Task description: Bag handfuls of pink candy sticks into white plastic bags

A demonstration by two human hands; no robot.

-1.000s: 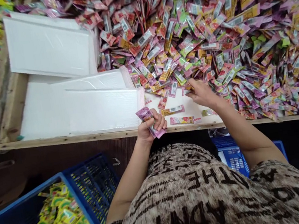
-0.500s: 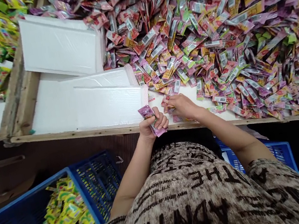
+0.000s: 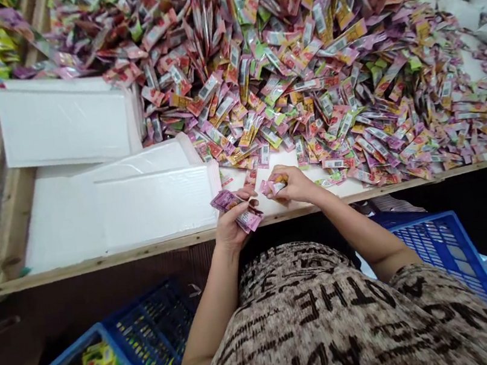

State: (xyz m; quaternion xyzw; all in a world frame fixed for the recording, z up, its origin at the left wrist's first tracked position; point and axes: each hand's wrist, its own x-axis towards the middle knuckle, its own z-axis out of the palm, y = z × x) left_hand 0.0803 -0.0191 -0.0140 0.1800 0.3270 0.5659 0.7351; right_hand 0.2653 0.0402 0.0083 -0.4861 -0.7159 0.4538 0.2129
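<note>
Left grip (image 3: 231, 228): closed around purple sachets (image 3: 249, 221) — count unclear.
Right grip (image 3: 293, 185): pinching pink-and-orange sachets (image 3: 272, 186), just right of the left grip.
Sachet heap (image 3: 293, 86): on the worktop (image 3: 100, 263), beyond both grips — spreading rightward.
White envelopes (image 3: 164, 200): flat, left of the left grip.

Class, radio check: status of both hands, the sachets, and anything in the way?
Left hand holding purple sachets. Right hand gripping multicoloured sachets. Loose heap beyond. No blockage between hands.
</note>
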